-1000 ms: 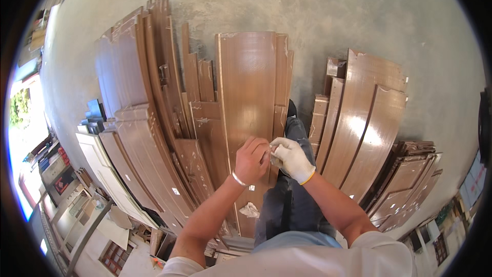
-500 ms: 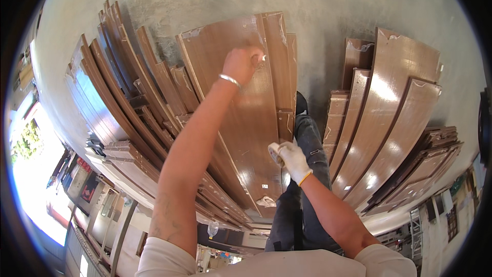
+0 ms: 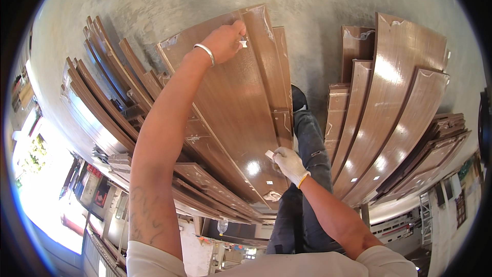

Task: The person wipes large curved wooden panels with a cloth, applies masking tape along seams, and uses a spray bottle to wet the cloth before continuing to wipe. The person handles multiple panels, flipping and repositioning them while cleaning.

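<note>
My bare left hand (image 3: 226, 41), with a silver bracelet on its wrist, is over the far end of a wide brown wood panel (image 3: 225, 92). Its fingers are curled, and a small white sticker-like piece (image 3: 243, 44) shows at the thumb side; whether they hold it or it lies on the panel is unclear. In a white work glove, my right hand (image 3: 290, 164) grips a small pale roll-like thing (image 3: 270, 154) above the near part of the panel. Below that hand lies a crumpled whitish scrap (image 3: 272, 196), beside a small white label (image 3: 269, 182).
More brown boards (image 3: 400, 87) stand in stacks to the right, some with plastic film at their ends. Several narrower boards (image 3: 110, 72) fill the left. My leg (image 3: 310, 133) is between the stacks, and bare concrete floor (image 3: 307, 0) lies beyond.
My left hand has moved left and farther away, and the white piece beside it shows more plainly. The right hand has turned slightly, still gripping the pale thing. The whole view has shifted.
</note>
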### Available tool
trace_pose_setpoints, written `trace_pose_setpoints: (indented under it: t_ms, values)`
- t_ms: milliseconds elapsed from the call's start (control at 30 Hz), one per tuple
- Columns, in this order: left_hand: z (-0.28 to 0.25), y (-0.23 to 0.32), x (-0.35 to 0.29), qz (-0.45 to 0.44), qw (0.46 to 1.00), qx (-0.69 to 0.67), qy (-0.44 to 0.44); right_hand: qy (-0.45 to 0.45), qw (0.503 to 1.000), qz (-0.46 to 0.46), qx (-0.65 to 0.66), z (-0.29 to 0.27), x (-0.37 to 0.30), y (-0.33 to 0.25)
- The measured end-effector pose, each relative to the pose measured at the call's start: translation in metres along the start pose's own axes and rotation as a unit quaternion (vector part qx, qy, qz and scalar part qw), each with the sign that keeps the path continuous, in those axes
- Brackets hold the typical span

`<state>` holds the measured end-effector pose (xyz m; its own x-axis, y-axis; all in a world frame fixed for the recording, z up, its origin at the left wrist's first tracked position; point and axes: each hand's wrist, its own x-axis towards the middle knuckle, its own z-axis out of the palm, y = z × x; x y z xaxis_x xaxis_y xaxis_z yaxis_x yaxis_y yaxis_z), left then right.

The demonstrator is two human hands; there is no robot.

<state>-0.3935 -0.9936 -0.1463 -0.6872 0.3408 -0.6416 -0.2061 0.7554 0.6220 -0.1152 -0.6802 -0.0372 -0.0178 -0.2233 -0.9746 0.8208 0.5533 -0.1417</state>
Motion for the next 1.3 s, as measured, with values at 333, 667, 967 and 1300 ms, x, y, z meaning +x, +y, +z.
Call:
trace_pose_setpoints:
  t_ms: [333,667,967,1300]
  values:
    - [-0.016,0.004,0.013,-0.069,0.996,-0.047,-0.044,-0.034,0.997,0.042,0.052,-0.002,0.009,0.011]
    - [-0.017,0.018,0.019,-0.048,0.984,0.166,-0.044,-0.036,0.995,0.06,0.065,0.004,0.014,0.006]
    - [-0.009,0.021,0.023,-0.046,0.974,0.215,-0.044,-0.032,0.996,0.062,0.046,0.0,0.01,-0.004]
    - [0.008,0.029,0.012,-0.055,0.965,0.254,0.018,-0.017,0.998,0.044,0.032,0.001,0.01,-0.006]
